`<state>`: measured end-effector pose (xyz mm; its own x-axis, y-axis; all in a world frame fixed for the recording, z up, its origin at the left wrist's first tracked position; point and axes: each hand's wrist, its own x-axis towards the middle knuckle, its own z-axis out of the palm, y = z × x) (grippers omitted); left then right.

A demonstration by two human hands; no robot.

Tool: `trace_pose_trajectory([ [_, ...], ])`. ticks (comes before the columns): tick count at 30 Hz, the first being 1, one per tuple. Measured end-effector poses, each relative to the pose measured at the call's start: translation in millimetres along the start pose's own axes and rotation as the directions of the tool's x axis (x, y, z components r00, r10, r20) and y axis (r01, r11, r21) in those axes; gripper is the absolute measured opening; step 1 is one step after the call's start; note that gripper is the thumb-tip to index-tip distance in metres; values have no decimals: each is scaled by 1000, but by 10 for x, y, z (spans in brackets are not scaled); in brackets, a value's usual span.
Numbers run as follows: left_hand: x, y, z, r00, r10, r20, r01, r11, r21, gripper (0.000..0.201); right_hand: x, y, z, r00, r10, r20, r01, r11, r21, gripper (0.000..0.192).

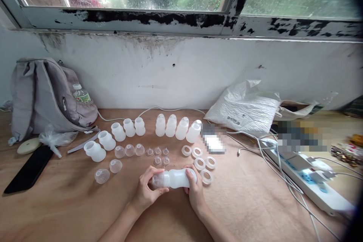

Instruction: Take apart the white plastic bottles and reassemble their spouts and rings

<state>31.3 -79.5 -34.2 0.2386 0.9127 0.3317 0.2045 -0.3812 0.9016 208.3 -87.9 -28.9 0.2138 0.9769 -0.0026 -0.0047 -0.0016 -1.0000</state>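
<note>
Grubby white wall (pixel 159 72) is running along the back under a peeling window frame (pixel 127 20), & a brown table (pixel 70 211) is carrying everything. Backpack (pixel 39 94) is slumping on the far L side, padded mailer (pixel 242 109) & power strip (pixel 309 183) are sitting on the R.

Held bottle (pixel 180 179) is lying sideways btwn both hands at the near side of the table; can't tell if it's touching the wood. L hand (pixel 148 186) is gripping the clear cap (pixel 160 180), thumb below & fingers above, clamped on it. R hand (pixel 194 186) is clamping the base end, thumb on the near face, other fingers mostly hidden behind.

Just beyond, 5 nipples (pixel 157 161) are standing in 2 short rows, w/ 5 white rings (pixel 199 168) lying to the R & 5 domed caps (pixel 130 150) resting to the L. Farther back, 5 open bottle bodies (pixel 118 133) are standing L, & 4 capped bottles (pixel 171 126) are standing R of them.

Step in hand is prob. cap work: seating or checking the cap on this one; can't tell if it's turning. Next move is prob. calling for R hand bracing the body, no hard squeezing, while L fingers are pushing the cap straight & evenly. If the bottle's then going upright, it's needing a clear path past the nipples & rings.
</note>
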Motion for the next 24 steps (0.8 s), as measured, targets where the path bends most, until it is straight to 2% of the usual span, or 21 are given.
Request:
trace_pose_trajectory([
  [3,33,8,47,995,-98,-23,95,989,-110,40,22,0,33,1000,22,-1,-22,999,30,27],
  [6,86,75,109,967,-234,-98,181,907,-380,50,47,-1,71,1000,23,0,-23,999,40,27],
  [8,115,134,133,946,-293,-139,179,830,-529,54,56,-10,89,1000,8,14,-9,999,44,28],
  [11,125,190,129,921,-345,-183,170,776,-607,45,51,-36,89,998,-10,60,6,998,62,29],
  [15,104,208,67,884,-390,-256,184,796,-576,37,16,-77,61,982,-70,175,59,996,68,31],
  [18,125,275,-63,868,-356,-345,152,854,-498,35,-16,-86,60,964,-121,238,112,992,52,35],
  [21,249,459,-303,900,-229,-372,101,937,-334,34,-34,-66,83,953,-149,262,141,989,53,36],
  [23,417,636,-496,943,-103,-317,55,986,-159,34,-39,-49,95,941,-177,288,171,984,45,35],
  [24,527,728,-588,969,-42,-245,33,999,-39,33,-40,-44,97,934,-187,306,186,982,32,34],
])
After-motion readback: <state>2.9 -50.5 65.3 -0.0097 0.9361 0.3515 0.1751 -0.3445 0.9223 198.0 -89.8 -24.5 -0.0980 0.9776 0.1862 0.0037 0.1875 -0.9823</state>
